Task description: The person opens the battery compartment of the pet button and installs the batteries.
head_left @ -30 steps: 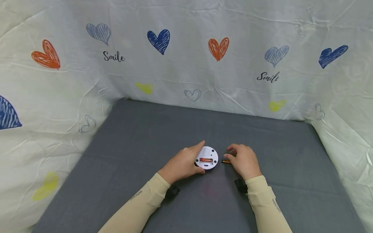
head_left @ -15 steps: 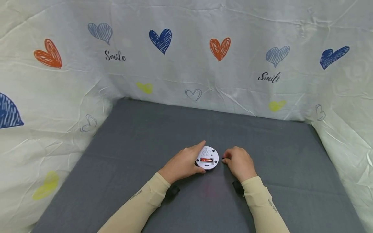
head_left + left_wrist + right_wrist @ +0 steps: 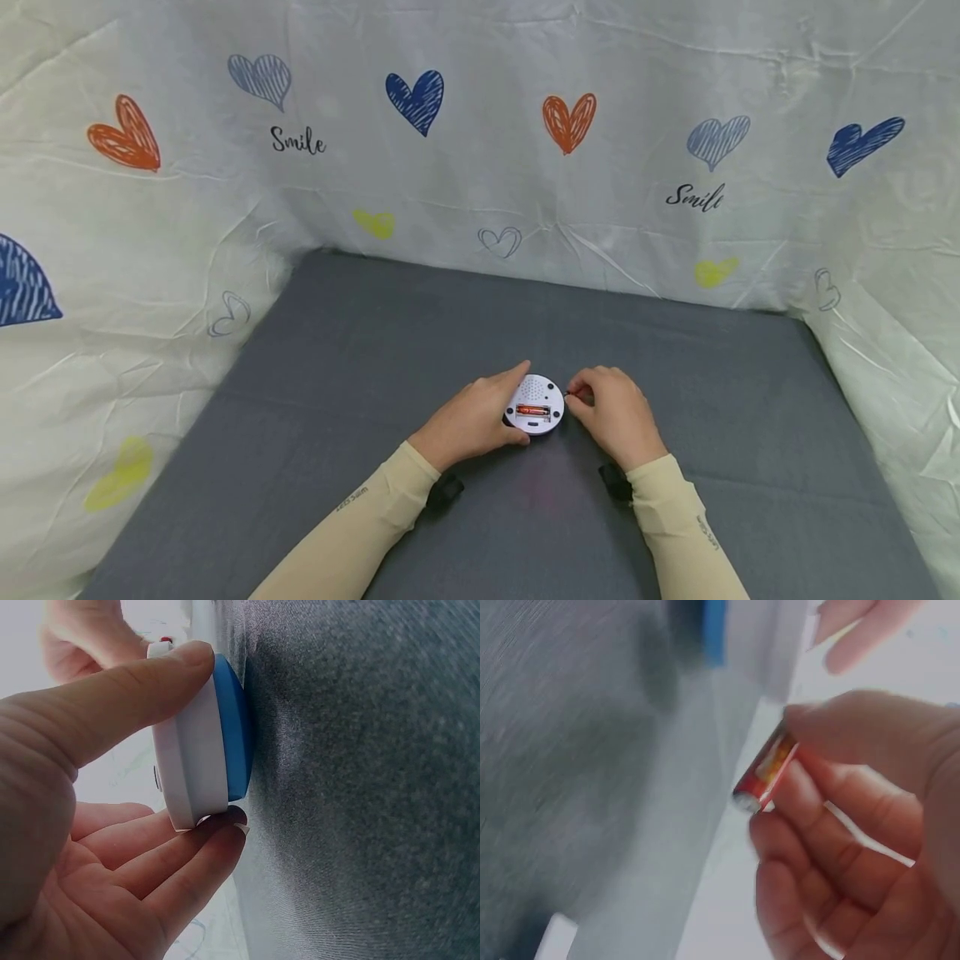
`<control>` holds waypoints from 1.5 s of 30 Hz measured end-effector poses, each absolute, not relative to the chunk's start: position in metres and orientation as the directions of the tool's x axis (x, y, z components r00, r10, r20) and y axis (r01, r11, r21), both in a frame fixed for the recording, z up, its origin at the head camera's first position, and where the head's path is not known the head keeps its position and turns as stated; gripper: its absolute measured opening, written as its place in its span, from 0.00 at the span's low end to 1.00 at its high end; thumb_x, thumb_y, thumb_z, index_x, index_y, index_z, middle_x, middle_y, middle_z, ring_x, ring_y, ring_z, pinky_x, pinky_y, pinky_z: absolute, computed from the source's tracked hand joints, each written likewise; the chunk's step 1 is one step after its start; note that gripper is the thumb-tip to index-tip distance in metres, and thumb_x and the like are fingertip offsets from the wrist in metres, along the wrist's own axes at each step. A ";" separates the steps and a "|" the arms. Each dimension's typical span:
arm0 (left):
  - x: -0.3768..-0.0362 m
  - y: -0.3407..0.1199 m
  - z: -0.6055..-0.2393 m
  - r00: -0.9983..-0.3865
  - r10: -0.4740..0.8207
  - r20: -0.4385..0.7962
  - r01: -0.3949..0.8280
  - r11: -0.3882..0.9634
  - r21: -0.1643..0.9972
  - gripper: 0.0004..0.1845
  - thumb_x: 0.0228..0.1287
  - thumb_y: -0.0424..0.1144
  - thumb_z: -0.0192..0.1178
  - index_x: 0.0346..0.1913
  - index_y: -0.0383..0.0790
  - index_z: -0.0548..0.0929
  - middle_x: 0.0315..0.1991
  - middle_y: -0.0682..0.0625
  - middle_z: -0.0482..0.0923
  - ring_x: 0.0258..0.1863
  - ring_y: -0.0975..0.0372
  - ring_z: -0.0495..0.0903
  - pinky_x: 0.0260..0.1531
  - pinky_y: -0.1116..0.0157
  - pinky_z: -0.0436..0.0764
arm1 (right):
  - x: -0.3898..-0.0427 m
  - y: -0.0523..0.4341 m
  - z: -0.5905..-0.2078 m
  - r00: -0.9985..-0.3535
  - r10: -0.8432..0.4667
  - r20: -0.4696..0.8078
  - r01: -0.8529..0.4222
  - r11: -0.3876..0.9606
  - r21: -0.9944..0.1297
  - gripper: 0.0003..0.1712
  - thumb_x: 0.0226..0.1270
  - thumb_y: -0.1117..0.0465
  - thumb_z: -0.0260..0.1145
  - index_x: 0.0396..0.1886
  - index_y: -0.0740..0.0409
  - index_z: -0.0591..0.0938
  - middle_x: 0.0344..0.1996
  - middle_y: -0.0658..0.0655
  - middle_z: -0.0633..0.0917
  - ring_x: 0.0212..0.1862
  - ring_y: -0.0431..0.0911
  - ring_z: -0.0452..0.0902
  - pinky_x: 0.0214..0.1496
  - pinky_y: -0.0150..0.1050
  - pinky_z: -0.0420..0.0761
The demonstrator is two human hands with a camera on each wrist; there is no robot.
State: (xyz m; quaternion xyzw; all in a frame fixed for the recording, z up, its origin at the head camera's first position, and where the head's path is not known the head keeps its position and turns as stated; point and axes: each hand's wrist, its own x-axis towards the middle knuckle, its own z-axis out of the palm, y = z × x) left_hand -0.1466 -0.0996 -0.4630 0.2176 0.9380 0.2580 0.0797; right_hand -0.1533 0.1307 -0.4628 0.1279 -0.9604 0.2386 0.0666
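A round white device stands on its blue part, its white underside facing up. My left hand grips it by the sides, thumb at the near edge and fingers at the far edge. One red-and-black battery lies in its uncovered compartment. Just right of the device, my right hand pinches a second small battery between thumb and fingers. In the right wrist view this battery is tilted, one silver end showing and the other hidden under the thumb.
Grey cloth covers the table. A white curtain printed with hearts and "Smile" hangs behind and at both sides. In the right wrist view, a small white piece shows at the lower left corner.
My right hand has closed on the loose battery from the table, lifted it and moved left to the device's edge. The left hand keeps its grip on the device.
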 end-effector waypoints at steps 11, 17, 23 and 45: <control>-0.146 -0.103 -0.463 -0.873 0.487 0.010 0.417 0.737 0.532 0.56 0.62 0.45 0.82 0.86 0.37 0.60 0.80 0.40 0.72 0.71 0.51 0.81 0.67 0.52 0.83 | -0.139 0.106 -0.459 -0.864 -0.388 0.320 -0.500 0.731 -0.465 0.07 0.66 0.62 0.81 0.38 0.48 0.90 0.34 0.46 0.86 0.41 0.45 0.79 0.42 0.40 0.81; -0.146 -0.107 -0.466 -0.848 0.525 0.067 0.469 0.689 0.553 0.54 0.63 0.43 0.81 0.85 0.33 0.61 0.78 0.38 0.74 0.69 0.50 0.83 0.64 0.53 0.84 | -0.136 0.094 -0.465 -0.832 -0.449 0.326 -0.555 0.697 -0.454 0.06 0.68 0.61 0.80 0.40 0.45 0.90 0.35 0.44 0.85 0.41 0.39 0.76 0.42 0.36 0.81; -0.145 -0.107 -0.465 -0.853 0.519 0.052 0.455 0.692 0.561 0.53 0.65 0.44 0.80 0.85 0.34 0.60 0.79 0.39 0.73 0.70 0.50 0.82 0.65 0.53 0.84 | -0.135 0.090 -0.468 -0.822 -0.468 0.323 -0.569 0.690 -0.447 0.06 0.68 0.61 0.80 0.40 0.46 0.91 0.36 0.45 0.86 0.41 0.39 0.75 0.42 0.37 0.81; -0.147 -0.104 -0.466 -0.858 0.512 0.047 0.457 0.718 0.525 0.55 0.63 0.45 0.81 0.86 0.36 0.60 0.80 0.39 0.71 0.73 0.50 0.80 0.68 0.52 0.82 | -0.133 0.090 -0.470 -0.922 -0.227 0.314 -0.363 0.792 -0.492 0.31 0.66 0.47 0.81 0.58 0.62 0.85 0.52 0.62 0.82 0.50 0.56 0.74 0.48 0.47 0.77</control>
